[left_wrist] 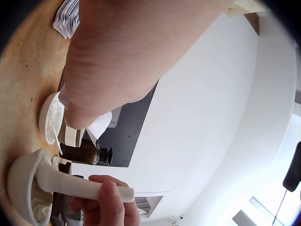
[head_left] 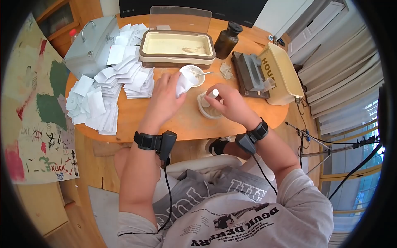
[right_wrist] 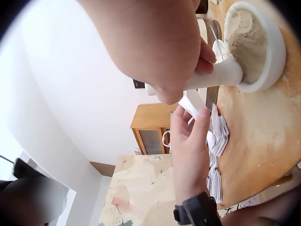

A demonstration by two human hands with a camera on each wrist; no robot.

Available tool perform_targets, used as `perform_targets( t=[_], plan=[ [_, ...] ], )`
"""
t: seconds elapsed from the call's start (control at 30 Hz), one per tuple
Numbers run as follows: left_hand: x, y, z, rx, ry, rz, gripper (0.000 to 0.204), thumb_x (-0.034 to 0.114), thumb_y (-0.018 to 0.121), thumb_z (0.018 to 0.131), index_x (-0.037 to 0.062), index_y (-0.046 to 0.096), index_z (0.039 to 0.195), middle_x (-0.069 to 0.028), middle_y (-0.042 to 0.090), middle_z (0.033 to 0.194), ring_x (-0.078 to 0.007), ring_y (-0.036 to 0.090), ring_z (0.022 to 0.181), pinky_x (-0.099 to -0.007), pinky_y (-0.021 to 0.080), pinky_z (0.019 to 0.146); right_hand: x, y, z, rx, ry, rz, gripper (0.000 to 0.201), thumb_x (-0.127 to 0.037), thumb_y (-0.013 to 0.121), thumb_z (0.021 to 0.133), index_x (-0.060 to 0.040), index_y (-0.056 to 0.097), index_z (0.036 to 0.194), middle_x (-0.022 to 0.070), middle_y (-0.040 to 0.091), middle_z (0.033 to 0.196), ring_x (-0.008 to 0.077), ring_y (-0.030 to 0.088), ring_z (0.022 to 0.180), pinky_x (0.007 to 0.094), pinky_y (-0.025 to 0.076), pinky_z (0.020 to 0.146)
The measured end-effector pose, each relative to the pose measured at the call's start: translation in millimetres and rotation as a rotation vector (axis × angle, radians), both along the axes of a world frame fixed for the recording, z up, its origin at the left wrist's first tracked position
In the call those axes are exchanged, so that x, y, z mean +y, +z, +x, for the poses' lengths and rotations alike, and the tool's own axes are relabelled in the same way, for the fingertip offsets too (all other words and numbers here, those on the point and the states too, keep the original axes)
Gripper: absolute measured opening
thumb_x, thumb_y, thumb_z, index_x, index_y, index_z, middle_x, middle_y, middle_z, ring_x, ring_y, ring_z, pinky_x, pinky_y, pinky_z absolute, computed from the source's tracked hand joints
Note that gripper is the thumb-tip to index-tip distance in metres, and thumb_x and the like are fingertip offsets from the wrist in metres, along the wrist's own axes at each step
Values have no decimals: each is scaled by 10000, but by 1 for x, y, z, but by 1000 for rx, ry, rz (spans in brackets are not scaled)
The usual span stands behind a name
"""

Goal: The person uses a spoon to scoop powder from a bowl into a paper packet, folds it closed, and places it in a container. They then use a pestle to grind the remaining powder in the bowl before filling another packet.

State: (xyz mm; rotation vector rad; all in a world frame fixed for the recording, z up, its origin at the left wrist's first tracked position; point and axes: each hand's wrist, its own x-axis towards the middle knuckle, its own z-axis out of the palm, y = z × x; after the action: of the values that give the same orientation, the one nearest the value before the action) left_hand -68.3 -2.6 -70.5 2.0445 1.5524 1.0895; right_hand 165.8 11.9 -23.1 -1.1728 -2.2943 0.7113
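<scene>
My left hand [head_left: 165, 97] pinches a folded white paper packet [head_left: 185, 84] beside a small white bowl [head_left: 199, 78] with a spoon in it. Pale powder shows in that bowl in the left wrist view. My right hand [head_left: 231, 105] holds the white pestle [left_wrist: 70, 184] by its handle, fingers and thumb round it. The pestle's head rests at the rim of the white mortar [right_wrist: 277, 59], which contains beige powder [right_wrist: 248, 44]. In the right wrist view the left hand [right_wrist: 190, 148] holds the paper below the right hand.
Piles of white paper packets [head_left: 97, 103] and a metal case [head_left: 89, 47] are at the left. Behind stand a cream rectangular container [head_left: 175, 62] and a brown bottle [head_left: 226, 41]. A grey device [head_left: 248, 74] and a yellow bin [head_left: 285, 72] are at the right.
</scene>
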Motion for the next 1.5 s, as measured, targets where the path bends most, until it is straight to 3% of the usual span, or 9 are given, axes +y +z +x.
perform_targets(
  t=[0.07, 0.3, 0.47, 0.73, 1.13, 1.27, 1.4, 1.5],
  plan=[
    [1, 0, 0, 1, 2, -6, 603, 103, 743, 835, 7, 491, 1374, -198, 521, 1236, -391, 530, 1173, -431, 445, 1021, -4, -3, 2, 32, 88, 114, 237, -238, 698, 944, -7, 648, 957, 128, 612, 815, 263, 608, 697, 366, 496, 646],
    [1, 0, -1, 1, 3, -3, 604, 110, 745, 835, -1, 493, 1374, -199, 523, 1238, -389, 533, 1170, -428, 445, 1024, -30, 2, 12, 10, 31, 75, 211, -222, 719, 930, -34, 666, 1011, 118, 635, 869, 250, 613, 693, 355, 502, 644],
    [-1, 1, -1, 12, 0, -18, 604, 115, 745, 837, -2, 492, 1373, -202, 522, 1243, -392, 530, 1173, -428, 445, 1024, -43, -9, 26, 25, 19, 193, 197, -195, 721, 928, -45, 674, 1046, 126, 644, 887, 302, 641, 792, 371, 520, 709],
    [0, 0, 2, 16, -15, -10, 609, 118, 741, 839, -1, 484, 1378, -204, 519, 1243, -393, 525, 1172, -429, 441, 1024, -56, -15, 40, 44, -55, 166, 216, -176, 734, 917, -36, 675, 1071, 132, 661, 941, 319, 651, 852, 375, 524, 749],
    [0, -4, 3, 11, -9, 50, 578, 130, 745, 830, 1, 511, 1343, -189, 532, 1173, -385, 536, 1113, -459, 455, 986, -53, -21, 49, 127, -187, 178, 161, -130, 714, 927, -26, 680, 1046, 134, 661, 931, 309, 650, 856, 369, 518, 759],
    [-1, -2, -1, 25, -11, -21, 607, 123, 739, 840, 3, 483, 1377, -210, 515, 1257, -400, 523, 1179, -434, 442, 1027, -49, -28, 53, 223, -263, 104, 151, -123, 710, 930, -28, 681, 1043, 130, 664, 924, 291, 653, 855, 358, 514, 757],
    [1, -1, 0, 33, -13, -34, 609, 126, 736, 846, 1, 480, 1384, -205, 513, 1265, -395, 520, 1193, -430, 439, 1034, -41, -23, 50, 136, -268, 140, 141, -123, 700, 939, -28, 680, 1042, 126, 664, 915, 272, 651, 850, 352, 510, 746],
    [-2, 4, 0, 0, -26, -69, 610, 126, 735, 847, -1, 479, 1386, -202, 511, 1269, -390, 519, 1199, -427, 437, 1037, -32, -32, 50, 294, -290, 127, 145, -140, 696, 945, -31, 680, 1040, 115, 671, 916, 244, 647, 808, 334, 504, 709]
  ],
)
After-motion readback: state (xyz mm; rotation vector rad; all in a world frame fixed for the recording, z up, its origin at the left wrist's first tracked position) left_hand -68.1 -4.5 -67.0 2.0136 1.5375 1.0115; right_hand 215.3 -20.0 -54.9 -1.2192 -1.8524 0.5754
